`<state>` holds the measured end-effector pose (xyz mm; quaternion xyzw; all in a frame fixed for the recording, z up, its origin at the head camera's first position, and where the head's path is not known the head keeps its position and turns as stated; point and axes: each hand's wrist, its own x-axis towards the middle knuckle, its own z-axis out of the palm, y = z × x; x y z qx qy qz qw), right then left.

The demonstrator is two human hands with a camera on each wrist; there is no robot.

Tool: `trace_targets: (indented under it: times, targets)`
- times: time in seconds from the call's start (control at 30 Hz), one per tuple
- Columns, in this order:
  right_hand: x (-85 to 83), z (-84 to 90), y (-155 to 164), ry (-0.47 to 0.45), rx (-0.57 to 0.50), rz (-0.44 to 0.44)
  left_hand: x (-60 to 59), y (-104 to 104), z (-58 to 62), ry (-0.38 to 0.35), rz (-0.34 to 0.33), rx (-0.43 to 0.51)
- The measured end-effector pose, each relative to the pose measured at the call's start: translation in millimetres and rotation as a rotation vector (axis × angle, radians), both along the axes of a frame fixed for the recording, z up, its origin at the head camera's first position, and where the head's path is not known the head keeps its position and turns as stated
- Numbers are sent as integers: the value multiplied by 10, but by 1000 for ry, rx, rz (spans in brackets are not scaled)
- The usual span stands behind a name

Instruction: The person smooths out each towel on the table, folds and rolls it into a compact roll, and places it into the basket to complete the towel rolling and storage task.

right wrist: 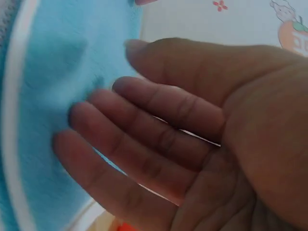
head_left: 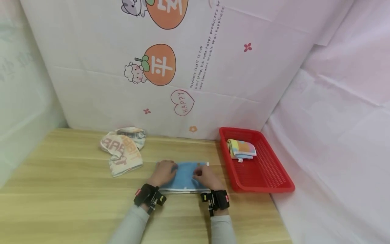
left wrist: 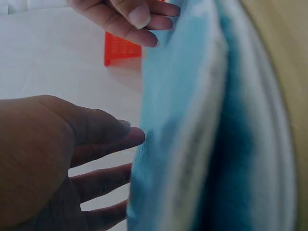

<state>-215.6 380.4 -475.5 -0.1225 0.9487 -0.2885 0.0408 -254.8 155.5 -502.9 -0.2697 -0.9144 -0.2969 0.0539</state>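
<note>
A blue towel with white edging lies folded in layers on the table before the person. The left hand is at its left side; in the left wrist view its fingers are extended, with the tips against the blue cloth. On the towel's right side is the right hand. Its fingers are slightly bent and spread in the right wrist view, with the tips at the cloth surface and nothing pinched between thumb and fingers. A small white tag shows at the towel's far right corner.
A crumpled white towel with printed letters lies at the back left of the wooden table. At the right stands a red basket holding a folded multicoloured towel. Printed white cloth hangs behind the table.
</note>
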Motion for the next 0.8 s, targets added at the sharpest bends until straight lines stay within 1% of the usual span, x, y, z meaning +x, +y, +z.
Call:
trace_targets:
  times: [0.07, 0.1, 0.17, 0.3, 0.4, 0.5, 0.57, 0.7, 0.8]
  targets:
    - [-4, -15, -35, -30, 12, 2, 20, -42, -35, -26, 8, -21]
    - [-2, -19, -51, -38, 11, -5, 33, -61, -44, -48, 12, -24]
    - [3, -35, -80, -38, 8, -20, 63, -99, -62, -70, 22, -40]
    - [-27, -111, -146, -4, 11, -11, 130, -195, -61, -157, 49, -42]
    - [-72, -187, -185, 68, 51, 23, 182, -253, -56, -191, 58, -33]
    - [-104, -216, -242, 131, 88, 35, 234, -299, -57, -189, 60, -12]
    - [-112, -216, -293, 160, 110, 50, 263, -322, -59, -185, 75, 11]
    - [-89, -182, -450, 125, 136, 83, 313, -366, -56, -196, 140, 51]
    - [-48, -144, -607, 97, 159, 113, 335, -400, -68, -193, 183, 63]
